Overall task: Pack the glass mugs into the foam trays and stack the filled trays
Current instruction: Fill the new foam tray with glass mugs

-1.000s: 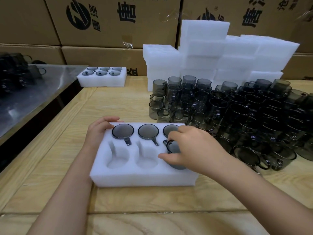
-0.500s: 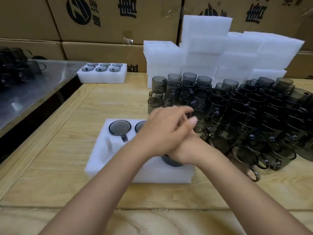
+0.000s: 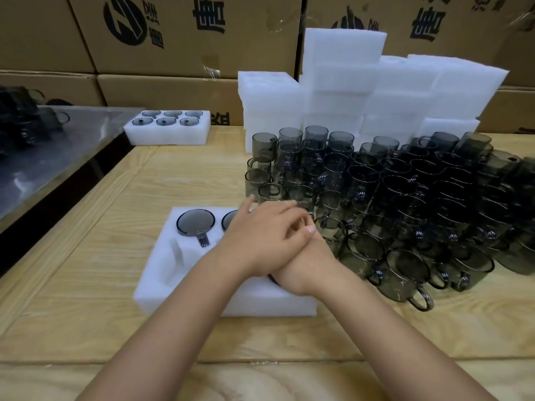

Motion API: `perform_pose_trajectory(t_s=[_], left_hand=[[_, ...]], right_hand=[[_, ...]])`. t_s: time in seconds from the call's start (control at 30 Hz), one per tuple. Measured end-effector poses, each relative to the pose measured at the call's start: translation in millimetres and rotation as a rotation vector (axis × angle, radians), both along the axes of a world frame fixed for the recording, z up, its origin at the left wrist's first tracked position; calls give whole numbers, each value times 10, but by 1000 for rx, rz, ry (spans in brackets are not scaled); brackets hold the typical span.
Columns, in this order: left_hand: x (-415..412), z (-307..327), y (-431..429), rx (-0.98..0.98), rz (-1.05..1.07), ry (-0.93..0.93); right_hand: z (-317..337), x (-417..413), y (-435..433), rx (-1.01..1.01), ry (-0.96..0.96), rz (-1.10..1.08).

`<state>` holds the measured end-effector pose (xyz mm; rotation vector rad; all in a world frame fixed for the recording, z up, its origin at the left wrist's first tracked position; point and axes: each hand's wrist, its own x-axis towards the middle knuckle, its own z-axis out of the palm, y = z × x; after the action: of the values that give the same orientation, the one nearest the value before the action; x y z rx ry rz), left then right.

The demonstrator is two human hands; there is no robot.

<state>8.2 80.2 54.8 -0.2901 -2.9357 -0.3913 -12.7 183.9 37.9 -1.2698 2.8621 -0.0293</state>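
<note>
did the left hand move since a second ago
Yes. The left hand went right, from the far left corner of the foam tray across to the loose mugs.

Single head-worn view, looking forward and down, close over wooden table point(image 3: 121, 198)

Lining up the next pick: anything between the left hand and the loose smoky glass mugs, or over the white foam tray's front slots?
Nothing visible between left hand and smoky glass mugs. The left forearm crosses over the white foam tray's front middle slot; front left is open.
</note>
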Motion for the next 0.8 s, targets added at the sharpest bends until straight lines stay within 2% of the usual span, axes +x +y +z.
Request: perform_pose_trajectory(t_s=[0.07,0.1,0.13,0.23,0.3,0.4,0.43,0.53,0.63,0.7,0.8], left_hand=[[32,83,-248,11,96,111],[51,131,-428,106,176,171],[72,169,-631,275,276,213],[112,106,-1138,950,515,296],[140,-75,-1242,1241,554,175],[195,-358,-1258,1590,468,-49],[202,-396,-1273,1638,441,-60],[177,-407,-1344,1592,423,-27],[168,-420,-1386,1546,406,-36],[173,-449,-1411,1551,373,-51],[184,-467,-1417,1578,345,-44]], right_hand=[[-33,-8,-21,-84,-89,-69],[-53,-15,-29,-114,-120,-99],[-68,-20,-33,-123,-128,-118],[-92,-32,-36,-122,-124,-120],[-98,-32,-35,-124,-125,-122],[-108,-36,-31,-123,-125,-124],[-108,-37,-30,-122,-125,-126],[-68,-5,-22,-138,-144,-128],[19,46,48,-289,-130,-137],[107,45,192,-457,56,-221],[232,-20,558,-614,541,-536]])
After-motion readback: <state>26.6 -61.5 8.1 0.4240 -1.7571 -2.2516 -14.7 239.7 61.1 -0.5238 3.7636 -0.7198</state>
